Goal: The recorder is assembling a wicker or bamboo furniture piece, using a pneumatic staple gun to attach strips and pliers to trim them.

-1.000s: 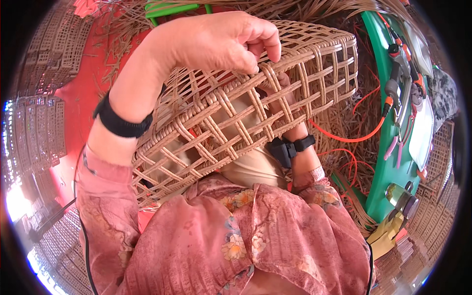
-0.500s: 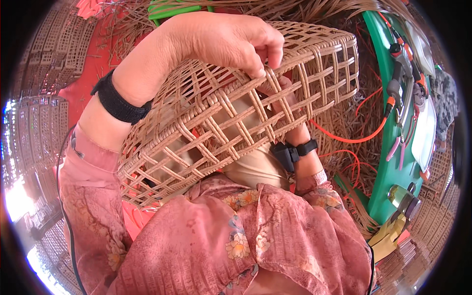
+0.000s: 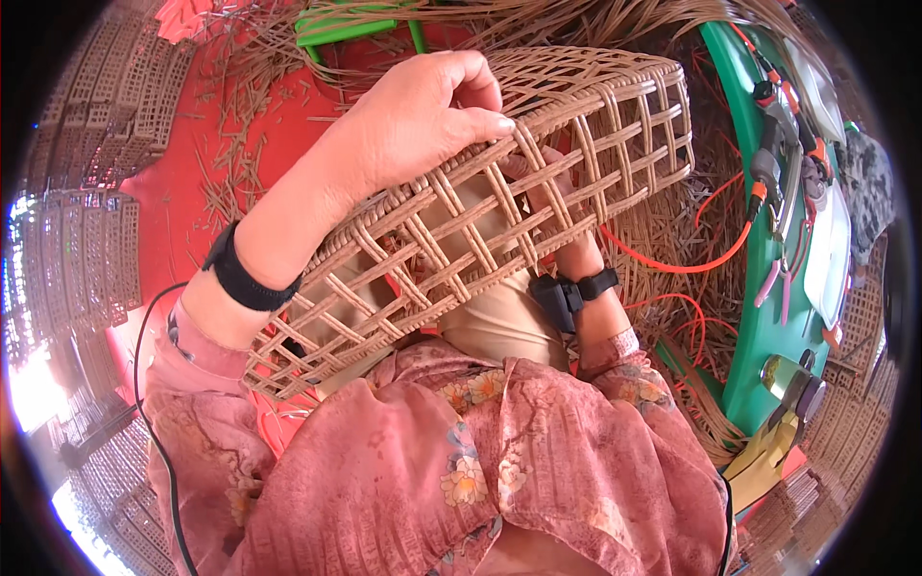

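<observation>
A light-brown wicker basket [image 3: 471, 227] with an open square lattice lies tilted across my lap, its long side toward me. At the braided edge, near its middle, my left hand [image 3: 423, 120] is curled with thumb and fingertips against the weave. My right hand [image 3: 545, 182] shows only in part through the lattice, behind the near side. Its fingers look closed round the strands close to my left fingertips. Each wrist has a black band, and the right one carries a small dark box.
At the right stands a green board [image 3: 744, 336] with tools, an orange air hose [image 3: 682, 268] and pink-handled pliers [image 3: 774, 291]. Loose cane strands [image 3: 615, 29] lie at the far side. A green stool [image 3: 351, 31] rests on the red floor mat [image 3: 178, 245]. Lattice panels [image 3: 72, 250] stack at left.
My left hand has shifted left along the basket's edge, and its forearm is lower. The basket has tipped, showing less of its far lattice. My right hand stays behind it.
</observation>
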Action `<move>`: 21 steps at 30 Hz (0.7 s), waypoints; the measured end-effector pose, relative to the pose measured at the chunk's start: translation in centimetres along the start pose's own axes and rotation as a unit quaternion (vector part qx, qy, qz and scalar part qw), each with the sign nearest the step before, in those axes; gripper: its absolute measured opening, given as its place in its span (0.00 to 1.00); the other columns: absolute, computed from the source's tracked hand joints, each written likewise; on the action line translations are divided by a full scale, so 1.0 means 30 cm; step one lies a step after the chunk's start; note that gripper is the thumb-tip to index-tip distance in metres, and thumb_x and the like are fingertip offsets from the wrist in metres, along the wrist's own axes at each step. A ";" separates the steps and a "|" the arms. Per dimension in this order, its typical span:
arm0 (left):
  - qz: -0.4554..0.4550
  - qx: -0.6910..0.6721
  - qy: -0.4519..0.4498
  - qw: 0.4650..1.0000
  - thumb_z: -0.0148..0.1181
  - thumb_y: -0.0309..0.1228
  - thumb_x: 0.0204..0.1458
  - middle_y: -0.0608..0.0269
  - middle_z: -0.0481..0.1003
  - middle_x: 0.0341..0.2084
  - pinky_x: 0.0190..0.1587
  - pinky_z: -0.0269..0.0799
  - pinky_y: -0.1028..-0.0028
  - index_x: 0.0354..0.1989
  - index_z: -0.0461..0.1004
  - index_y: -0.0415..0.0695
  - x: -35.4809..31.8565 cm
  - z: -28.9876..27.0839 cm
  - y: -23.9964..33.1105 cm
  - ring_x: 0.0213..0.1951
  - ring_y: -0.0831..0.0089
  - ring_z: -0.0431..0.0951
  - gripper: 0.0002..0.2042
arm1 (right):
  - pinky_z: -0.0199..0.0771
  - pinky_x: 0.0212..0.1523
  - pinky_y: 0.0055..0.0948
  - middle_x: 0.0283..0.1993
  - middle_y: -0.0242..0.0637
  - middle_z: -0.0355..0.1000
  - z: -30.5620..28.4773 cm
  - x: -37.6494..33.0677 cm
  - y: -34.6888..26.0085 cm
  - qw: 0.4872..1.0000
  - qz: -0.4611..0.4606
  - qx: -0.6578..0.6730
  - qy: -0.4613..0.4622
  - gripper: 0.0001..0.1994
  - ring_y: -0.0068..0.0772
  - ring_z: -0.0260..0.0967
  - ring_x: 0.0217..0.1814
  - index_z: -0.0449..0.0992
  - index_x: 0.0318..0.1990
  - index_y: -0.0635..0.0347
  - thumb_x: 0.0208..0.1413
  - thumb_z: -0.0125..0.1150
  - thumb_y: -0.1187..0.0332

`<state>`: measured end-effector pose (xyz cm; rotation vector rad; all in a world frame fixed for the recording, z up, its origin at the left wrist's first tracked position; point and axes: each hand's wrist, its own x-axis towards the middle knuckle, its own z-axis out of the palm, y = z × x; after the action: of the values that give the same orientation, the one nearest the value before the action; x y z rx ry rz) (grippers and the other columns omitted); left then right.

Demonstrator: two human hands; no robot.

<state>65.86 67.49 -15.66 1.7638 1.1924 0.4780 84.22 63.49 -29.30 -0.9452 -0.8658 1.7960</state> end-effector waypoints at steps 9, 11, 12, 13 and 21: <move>0.058 0.212 0.142 0.965 0.66 0.29 0.46 0.57 0.70 0.34 0.39 0.70 0.68 0.37 0.71 0.40 -0.161 0.109 0.072 0.35 0.60 0.74 0.13 | 0.75 0.40 0.21 0.37 0.32 0.76 -0.020 -0.001 0.046 0.997 -0.063 0.044 -0.017 0.12 0.22 0.73 0.39 0.76 0.45 0.64 0.56 0.63 0.68; 0.056 0.225 0.182 0.956 0.66 0.28 0.45 0.56 0.69 0.35 0.40 0.70 0.64 0.39 0.69 0.41 -0.176 0.146 0.079 0.37 0.55 0.73 0.14 | 0.74 0.41 0.22 0.38 0.31 0.76 -0.033 0.020 0.064 0.997 -0.062 0.029 -0.039 0.11 0.21 0.72 0.39 0.77 0.44 0.63 0.57 0.62 0.67; 0.057 0.227 0.182 0.955 0.66 0.28 0.45 0.56 0.69 0.35 0.40 0.70 0.64 0.39 0.69 0.41 -0.174 0.166 0.079 0.37 0.55 0.73 0.14 | 0.74 0.41 0.22 0.38 0.31 0.76 -0.028 0.008 0.061 0.997 -0.064 0.029 -0.040 0.11 0.21 0.72 0.39 0.77 0.44 0.63 0.57 0.62 0.67; 0.062 0.230 0.209 0.949 0.66 0.27 0.44 0.56 0.68 0.35 0.41 0.69 0.64 0.38 0.69 0.41 -0.170 0.185 0.078 0.38 0.56 0.72 0.14 | 0.74 0.41 0.22 0.38 0.31 0.76 -0.018 -0.012 0.058 0.995 -0.088 0.041 -0.026 0.11 0.21 0.72 0.39 0.77 0.44 0.63 0.57 0.62 0.66; 0.116 0.196 0.245 0.943 0.66 0.23 0.40 0.57 0.66 0.34 0.44 0.68 0.66 0.33 0.68 0.41 -0.164 0.241 0.035 0.39 0.61 0.69 0.13 | 0.75 0.49 0.24 0.43 0.37 0.76 -0.042 -0.021 0.077 0.986 -0.137 0.080 -0.054 0.14 0.26 0.74 0.46 0.73 0.51 0.67 0.60 0.57 0.69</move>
<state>69.41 59.65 -17.54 2.2210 1.5049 0.9092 84.62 62.31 -31.69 -0.5987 -0.8591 1.6604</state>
